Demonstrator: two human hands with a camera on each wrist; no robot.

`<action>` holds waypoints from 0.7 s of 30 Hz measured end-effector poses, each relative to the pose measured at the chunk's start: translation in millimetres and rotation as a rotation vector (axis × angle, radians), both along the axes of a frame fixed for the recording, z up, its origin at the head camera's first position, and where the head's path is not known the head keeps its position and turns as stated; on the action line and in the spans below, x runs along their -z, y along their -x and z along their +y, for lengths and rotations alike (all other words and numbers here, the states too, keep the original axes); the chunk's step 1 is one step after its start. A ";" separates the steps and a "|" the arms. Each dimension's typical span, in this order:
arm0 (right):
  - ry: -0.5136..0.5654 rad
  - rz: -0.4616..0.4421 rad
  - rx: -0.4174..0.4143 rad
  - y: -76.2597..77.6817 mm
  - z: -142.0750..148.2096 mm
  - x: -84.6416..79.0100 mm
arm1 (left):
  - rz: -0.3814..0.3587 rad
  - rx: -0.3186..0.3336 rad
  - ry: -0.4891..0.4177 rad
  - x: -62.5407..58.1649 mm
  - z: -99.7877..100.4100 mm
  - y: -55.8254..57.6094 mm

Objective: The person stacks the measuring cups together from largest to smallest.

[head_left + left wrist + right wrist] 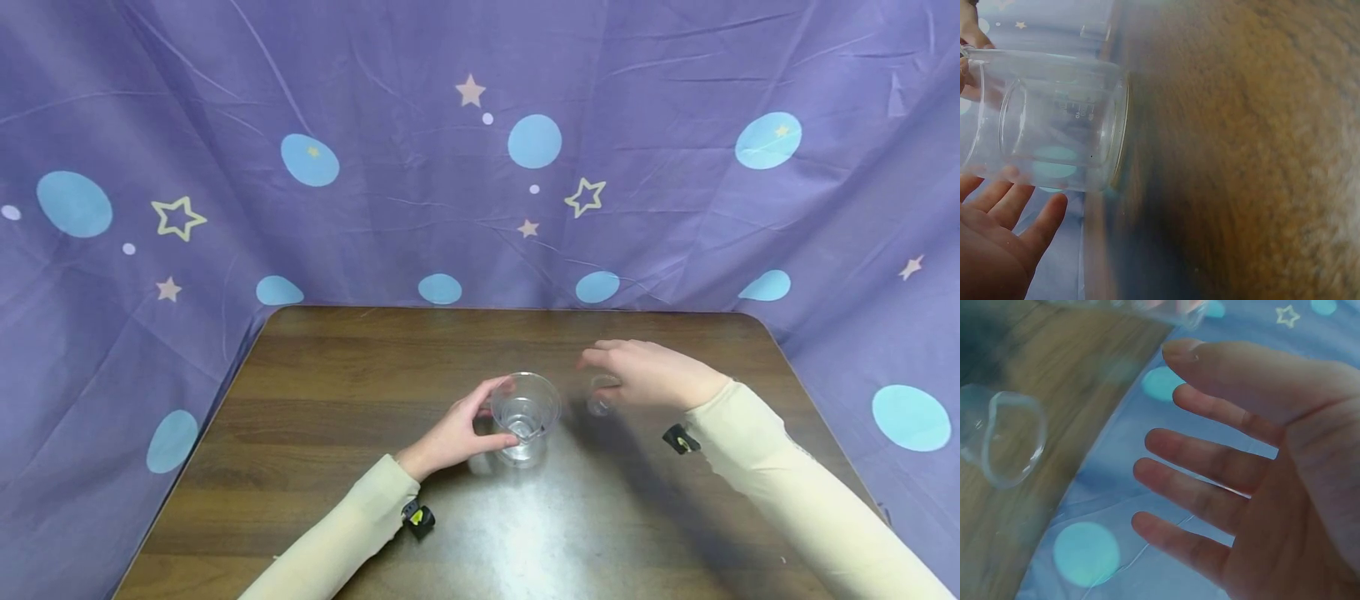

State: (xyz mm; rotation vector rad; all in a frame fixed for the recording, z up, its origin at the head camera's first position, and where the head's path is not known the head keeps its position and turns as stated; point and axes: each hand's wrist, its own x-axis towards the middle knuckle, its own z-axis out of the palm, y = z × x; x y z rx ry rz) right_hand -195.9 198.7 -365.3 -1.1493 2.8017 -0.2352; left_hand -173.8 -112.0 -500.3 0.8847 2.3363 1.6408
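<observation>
A large clear glass beaker stands on the brown table; the outline of a smaller graduated beaker shows inside it in the left wrist view. My left hand holds the large beaker from its left side, thumb in front and fingers behind. To the right, a small clear beaker stands on the table, its rim partly behind my right hand. That hand hovers over it, blurred. In the right wrist view its fingers are spread, holding nothing, with the small beaker apart from them.
The wooden table has rounded far corners. A purple curtain with stars and blue dots hangs along its back and both sides. Light glares off the tabletop in front of the large beaker.
</observation>
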 end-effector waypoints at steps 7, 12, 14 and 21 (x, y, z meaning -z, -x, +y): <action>0.004 0.025 -0.011 6.6 14.5 15.6 | -0.003 0.005 0.002 1.5 -1.1 -0.4; 0.007 0.029 -0.026 9.2 21.3 22.6 | 0.003 0.005 -0.004 1.9 -1.0 0.0; 0.003 0.035 -0.033 10.1 23.7 26.1 | 0.005 0.004 -0.001 1.6 -0.9 0.0; -0.023 0.059 -0.016 13.4 31.8 39.9 | 0.023 0.006 0.016 2.3 -1.0 0.9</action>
